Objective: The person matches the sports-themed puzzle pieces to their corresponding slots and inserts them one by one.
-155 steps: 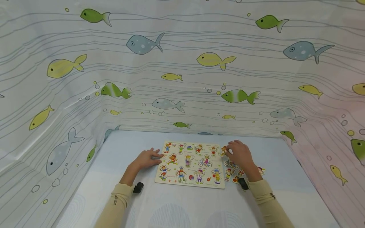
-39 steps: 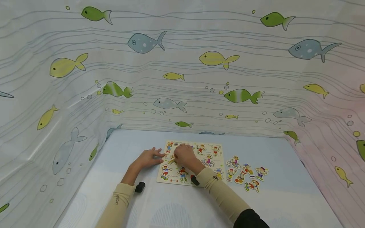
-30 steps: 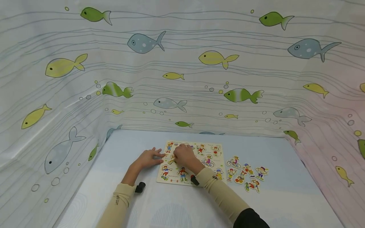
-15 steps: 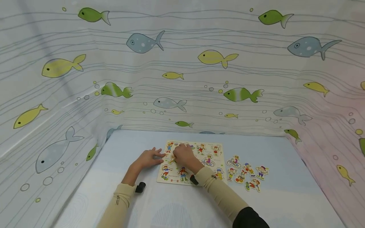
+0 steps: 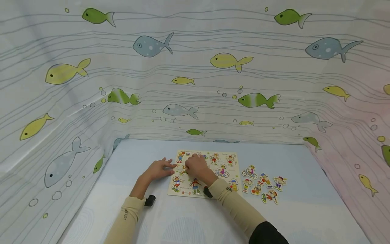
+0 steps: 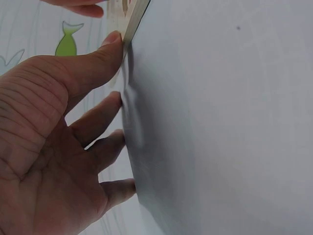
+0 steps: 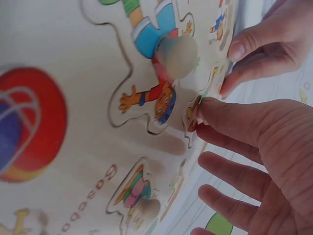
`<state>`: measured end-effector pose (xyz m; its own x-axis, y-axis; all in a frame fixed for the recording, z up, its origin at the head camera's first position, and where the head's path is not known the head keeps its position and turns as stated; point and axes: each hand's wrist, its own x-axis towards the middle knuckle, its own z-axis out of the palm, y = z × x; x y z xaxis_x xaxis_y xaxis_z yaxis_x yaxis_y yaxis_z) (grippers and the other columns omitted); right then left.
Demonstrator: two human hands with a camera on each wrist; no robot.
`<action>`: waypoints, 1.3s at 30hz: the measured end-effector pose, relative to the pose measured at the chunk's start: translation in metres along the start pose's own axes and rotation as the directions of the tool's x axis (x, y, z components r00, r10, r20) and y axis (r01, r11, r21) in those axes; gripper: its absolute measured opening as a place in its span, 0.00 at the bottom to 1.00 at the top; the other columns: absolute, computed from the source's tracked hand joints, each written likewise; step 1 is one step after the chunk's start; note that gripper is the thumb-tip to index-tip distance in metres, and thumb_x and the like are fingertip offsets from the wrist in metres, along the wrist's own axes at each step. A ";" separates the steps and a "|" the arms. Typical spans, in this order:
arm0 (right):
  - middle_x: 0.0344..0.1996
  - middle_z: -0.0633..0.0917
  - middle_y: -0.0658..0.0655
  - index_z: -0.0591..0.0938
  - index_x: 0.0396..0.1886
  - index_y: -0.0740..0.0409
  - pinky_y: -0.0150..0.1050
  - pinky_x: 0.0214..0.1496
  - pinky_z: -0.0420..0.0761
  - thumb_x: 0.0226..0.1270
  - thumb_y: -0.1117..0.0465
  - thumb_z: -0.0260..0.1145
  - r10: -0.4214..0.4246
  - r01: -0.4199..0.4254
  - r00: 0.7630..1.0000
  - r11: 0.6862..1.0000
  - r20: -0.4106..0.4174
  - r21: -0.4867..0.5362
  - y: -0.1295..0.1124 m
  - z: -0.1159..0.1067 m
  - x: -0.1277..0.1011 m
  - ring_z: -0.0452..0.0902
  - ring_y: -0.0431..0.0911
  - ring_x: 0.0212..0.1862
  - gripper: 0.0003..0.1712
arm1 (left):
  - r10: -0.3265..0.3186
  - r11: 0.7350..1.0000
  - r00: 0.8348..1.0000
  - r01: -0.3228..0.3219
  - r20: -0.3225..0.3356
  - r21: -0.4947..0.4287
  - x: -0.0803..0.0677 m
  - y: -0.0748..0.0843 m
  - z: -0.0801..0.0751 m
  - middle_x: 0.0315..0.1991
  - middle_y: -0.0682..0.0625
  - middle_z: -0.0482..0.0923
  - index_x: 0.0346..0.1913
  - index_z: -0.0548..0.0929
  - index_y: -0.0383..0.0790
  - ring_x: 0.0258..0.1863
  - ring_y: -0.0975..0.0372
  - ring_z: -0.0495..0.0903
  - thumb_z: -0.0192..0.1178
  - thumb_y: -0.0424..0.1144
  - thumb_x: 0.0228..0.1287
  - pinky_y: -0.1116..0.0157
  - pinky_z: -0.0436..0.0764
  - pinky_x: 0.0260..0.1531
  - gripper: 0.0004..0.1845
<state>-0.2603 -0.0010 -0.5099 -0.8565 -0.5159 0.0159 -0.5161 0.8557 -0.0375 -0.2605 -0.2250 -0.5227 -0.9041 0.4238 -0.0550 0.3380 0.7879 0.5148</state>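
Note:
A pale wooden puzzle board (image 5: 190, 195) printed with sports figures lies on the table. My right hand (image 5: 197, 166) reaches over its left half; in the right wrist view its thumb and index finger pinch a small figure-shaped puzzle piece (image 7: 192, 116) at a recess, largely covered by the fingertips. Behind them a skater piece (image 7: 164, 100) with a round wooden knob (image 7: 178, 56) sits in its cutout. My left hand (image 5: 159, 169) rests at the board's left edge, fingers spread on the table, the thumb against the edge in the left wrist view.
Several loose puzzle pieces lie right of the board, among them a cyclist (image 5: 250, 172) and a figure with a bat (image 5: 279, 183). A fish-patterned sheet (image 5: 195, 67) rises behind and beside the pale blue table (image 5: 182, 230).
Since the oldest frame my right hand has moved left from the loose pieces onto the board, and the upper loose piece is gone from there. Over the last second both hands hold still.

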 end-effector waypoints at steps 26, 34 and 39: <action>0.45 0.85 0.43 0.88 0.42 0.45 0.52 0.62 0.73 0.65 0.50 0.70 -0.025 0.033 0.997 0.995 -0.077 0.093 0.030 -0.021 -0.046 0.75 0.45 0.57 0.09 | 0.003 1.000 1.000 -0.003 -0.009 0.007 0.000 -0.002 -0.003 0.67 0.39 0.69 0.57 0.84 0.42 0.70 0.36 0.58 0.66 0.46 0.64 0.38 0.57 0.67 0.20; 0.47 0.85 0.48 0.88 0.39 0.47 0.52 0.61 0.74 0.64 0.51 0.71 -0.034 0.049 0.992 0.991 -0.124 0.124 0.046 -0.019 -0.059 0.75 0.50 0.59 0.08 | 0.012 1.000 1.000 -0.012 -0.008 0.000 0.000 -0.004 0.002 0.66 0.39 0.70 0.56 0.84 0.42 0.69 0.35 0.58 0.67 0.46 0.64 0.38 0.57 0.66 0.20; 0.52 0.84 0.51 0.87 0.43 0.50 0.57 0.65 0.69 0.64 0.52 0.71 0.003 0.019 0.992 0.983 -0.124 0.181 0.054 -0.023 -0.069 0.71 0.54 0.64 0.11 | 0.015 1.000 1.000 -0.015 -0.008 -0.001 -0.001 -0.002 0.002 0.66 0.38 0.70 0.56 0.84 0.42 0.69 0.35 0.58 0.67 0.46 0.64 0.38 0.58 0.66 0.20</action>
<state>-0.2289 0.0820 -0.4904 -0.8524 -0.5040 0.1394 -0.5229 0.8242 -0.2176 -0.2598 -0.2262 -0.5252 -0.9011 0.4318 -0.0400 0.3514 0.7811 0.5161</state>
